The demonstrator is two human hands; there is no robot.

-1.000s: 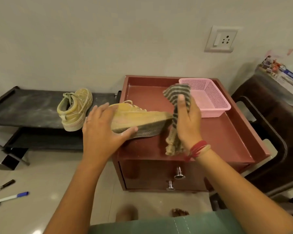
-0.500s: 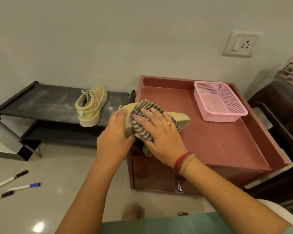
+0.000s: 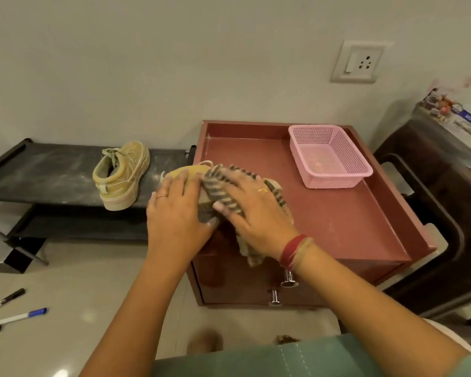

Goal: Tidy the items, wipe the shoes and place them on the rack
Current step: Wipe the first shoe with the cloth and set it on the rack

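Since a second ago the striped cloth (image 3: pixel 223 183) has been brought down from mid-air onto the shoe (image 3: pixel 186 171), and it is now pressed there by the right hand (image 3: pixel 253 210), whose fingers are spread flat over the fabric; a tail of cloth hangs below the palm. The shoe is gripped at its left end by the left hand (image 3: pixel 174 213), fingers laid over the top and thumb tucked under the sole edge. It is held over the front left corner of the red-brown cabinet (image 3: pixel 337 221), its long axis running across from one hand to the other; which end is the toe cannot be told. The rack (image 3: pixel 52 172), with the other shoe (image 3: pixel 123 175) already stood on it, lies just left of the left hand, so that hand is judged the nearer for the carry once wiping is done. A pink basket (image 3: pixel 329 156) sits beyond the right hand, and markers (image 3: pixel 19 318) lie on the floor well left of the left forearm
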